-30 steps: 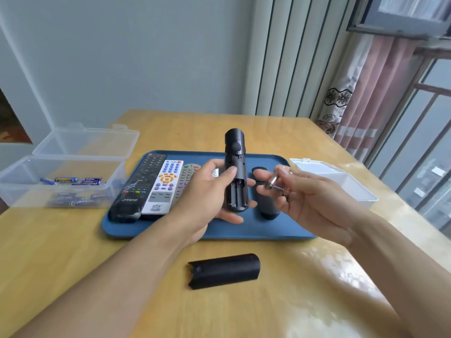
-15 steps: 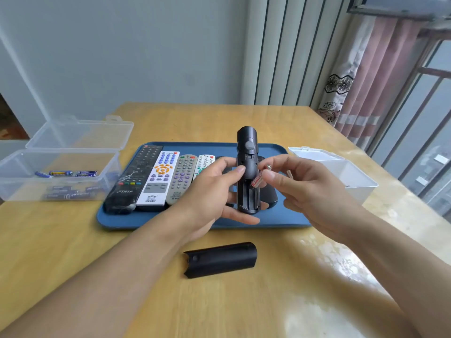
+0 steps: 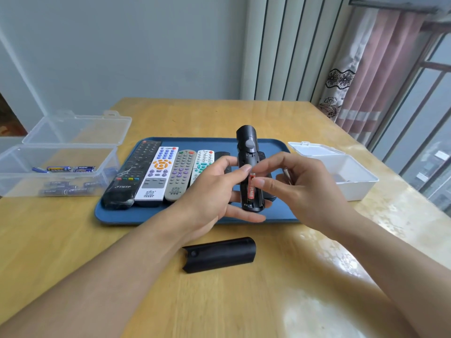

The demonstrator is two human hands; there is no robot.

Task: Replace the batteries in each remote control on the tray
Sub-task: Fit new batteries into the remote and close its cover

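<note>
My left hand holds a black rounded remote upright over the blue tray, its open battery bay facing me. A red battery lies in the bay, and the thumb and forefinger of my right hand pinch it there. A second battery end pokes out between my right fingers. The remote's black back cover lies on the table in front of the tray. Several other remotes lie side by side on the tray's left half.
An open clear box with several blue batteries stands left of the tray. A white open box sits to the right. Another dark remote lies on the tray behind my hands. The wooden table ends at a window on the right.
My right hand moved left to the remote and brought the red battery into the open bay. The left hand kept holding the remote upright.
</note>
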